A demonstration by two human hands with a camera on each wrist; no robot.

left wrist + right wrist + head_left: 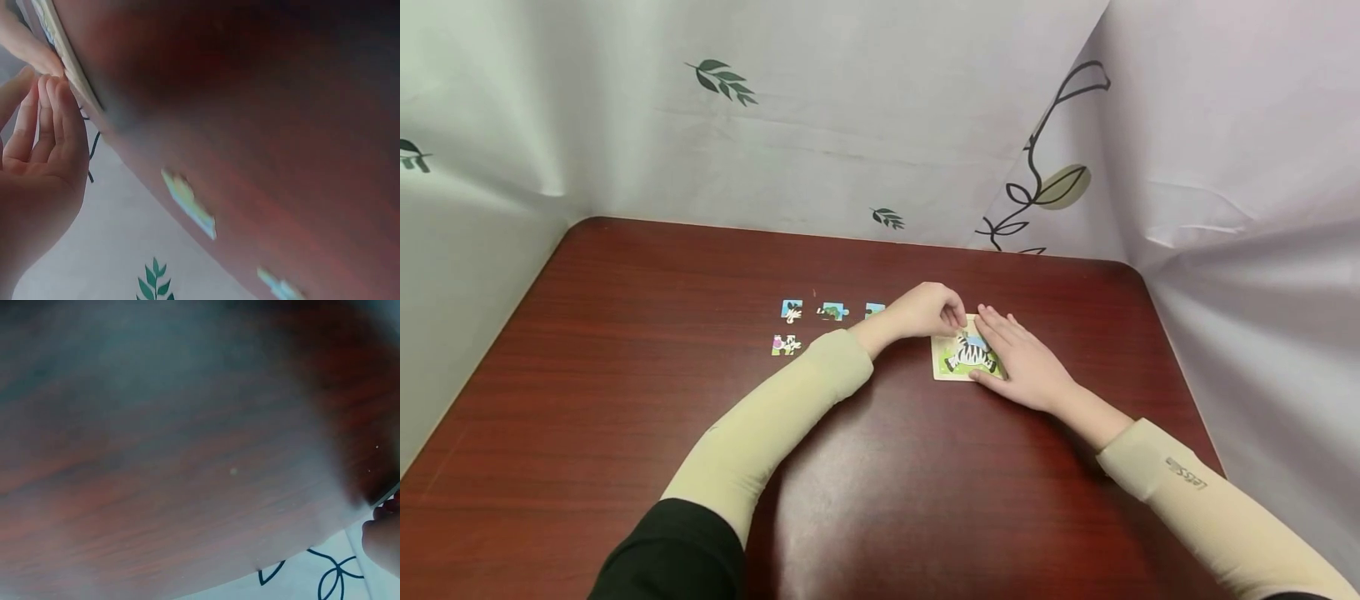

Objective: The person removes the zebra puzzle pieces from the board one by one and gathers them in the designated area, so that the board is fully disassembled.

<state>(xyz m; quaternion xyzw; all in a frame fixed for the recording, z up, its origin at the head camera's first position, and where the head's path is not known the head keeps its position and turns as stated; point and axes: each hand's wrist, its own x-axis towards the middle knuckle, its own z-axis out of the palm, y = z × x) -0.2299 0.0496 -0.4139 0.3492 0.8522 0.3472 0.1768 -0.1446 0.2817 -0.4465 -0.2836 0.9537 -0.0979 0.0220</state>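
A small square zebra puzzle board [947, 367] lies on the table, its picture showing a striped body on green. My left hand [925, 308] reaches to the board's top edge with bent fingers. In the left wrist view the left thumb and fingertips come together beside the board's edge [78, 81]; whether a piece sits between them is hidden. Spread over the board's right side, my right hand [1026, 362] rests with straight fingers. The right wrist view catches only part of the right hand [382, 534], at its right edge.
Left of the board lie several loose puzzle pieces: a zebra-head piece [792, 310], a green and blue piece [833, 312], a pink and white piece [786, 344], and a blue piece [874, 309] partly behind the left wrist. A leaf-patterned white cloth [850, 125] hangs behind the dark red table [925, 483].
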